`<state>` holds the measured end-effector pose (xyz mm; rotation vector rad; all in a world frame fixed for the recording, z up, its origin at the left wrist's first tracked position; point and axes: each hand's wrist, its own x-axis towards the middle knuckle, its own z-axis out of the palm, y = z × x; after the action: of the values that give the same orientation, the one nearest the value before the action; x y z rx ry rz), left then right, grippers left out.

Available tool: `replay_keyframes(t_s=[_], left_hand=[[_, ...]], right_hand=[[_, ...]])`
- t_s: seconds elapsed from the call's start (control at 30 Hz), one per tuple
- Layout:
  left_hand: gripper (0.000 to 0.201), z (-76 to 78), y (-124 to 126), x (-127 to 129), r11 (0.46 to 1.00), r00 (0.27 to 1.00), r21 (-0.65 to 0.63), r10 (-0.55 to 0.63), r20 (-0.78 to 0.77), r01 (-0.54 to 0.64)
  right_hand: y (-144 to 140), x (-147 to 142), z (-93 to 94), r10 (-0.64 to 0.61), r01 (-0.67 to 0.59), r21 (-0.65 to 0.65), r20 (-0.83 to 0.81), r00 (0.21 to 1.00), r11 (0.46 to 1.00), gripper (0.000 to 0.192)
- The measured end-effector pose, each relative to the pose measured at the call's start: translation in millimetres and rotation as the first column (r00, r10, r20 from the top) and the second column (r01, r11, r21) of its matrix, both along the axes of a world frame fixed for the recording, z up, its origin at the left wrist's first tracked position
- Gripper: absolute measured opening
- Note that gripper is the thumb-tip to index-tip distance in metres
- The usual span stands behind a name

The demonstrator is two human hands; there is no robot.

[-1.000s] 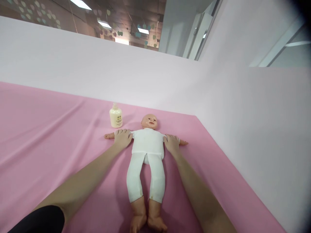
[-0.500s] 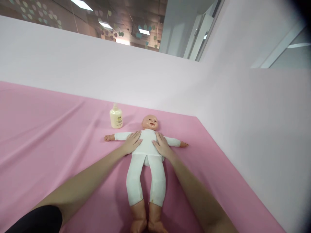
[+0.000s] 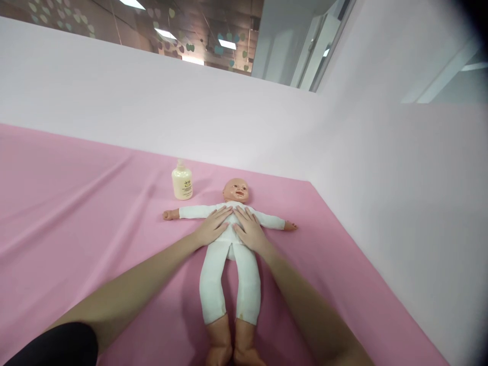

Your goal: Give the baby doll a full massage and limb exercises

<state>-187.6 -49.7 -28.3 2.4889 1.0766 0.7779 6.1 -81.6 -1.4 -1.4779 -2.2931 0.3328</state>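
Watching the head cam feed from my end, here's where things stand. The baby doll is lying flat on its back on the pink sheet, head pointing away from the camera, both arms stretched straight out to the sides and legs together running down toward the bottom edge of the view. It's fully dressed in a white long-sleeve top and white leggings, bare feet sticking out. Both hands are on its torso. The left hand lies palm down on the chest and belly from one side, and the right hand does the same from the other, with the fingertips meeting or nearly meeting around the middle of the chest just under the chin. Neither hand is gripping anything; the fingers are spread out flat and loose, just resting or pressing on the fabric. The lotion bottle, cream coloured with a small top, stands upright near the doll's head, just past its outstretched arm, clear of both hands. I can't tell from here if its cap is open or closed. As for progress, my read is that the hands-on-chest bit is what's in hand right now: clothes are all on, the bottle sits untouched, and the arms and legs have nothing on them. A plain white partition runs behind and along the right.
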Motion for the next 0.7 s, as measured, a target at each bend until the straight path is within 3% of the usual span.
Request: replay_keyframes(t_s=[0.27, 0.43, 0.57, 0.7], left_hand=[[0.052, -5.4, 14, -13, 0.955, 0.954, 0.018, 0.295, -0.046, -0.294], [0.047, -5.3, 17, -17, 0.905, 0.9, 0.088, 0.423, -0.103, -0.416], [0.043, -0.2, 17, -26, 0.837, 0.813, 0.165, 0.547, -0.199, -0.522], [0.04, 5.0, 16, -36, 0.771, 0.734, 0.231, 0.636, -0.237, -0.594]], right_hand=[[26, 28, -22.2, -0.116, 0.13, 0.082, -0.157, 0.981, 0.988, 0.052], [33, 47, -24.1, -0.28, 0.277, 0.173, -0.008, 0.96, 0.945, 0.042], [32, 60, -21.1, -0.443, 0.414, 0.204, 0.128, 0.887, 0.887, 0.035], [29, 64, -20.1, -0.524, 0.483, 0.233, 0.163, 0.836, 0.844, 0.035]])
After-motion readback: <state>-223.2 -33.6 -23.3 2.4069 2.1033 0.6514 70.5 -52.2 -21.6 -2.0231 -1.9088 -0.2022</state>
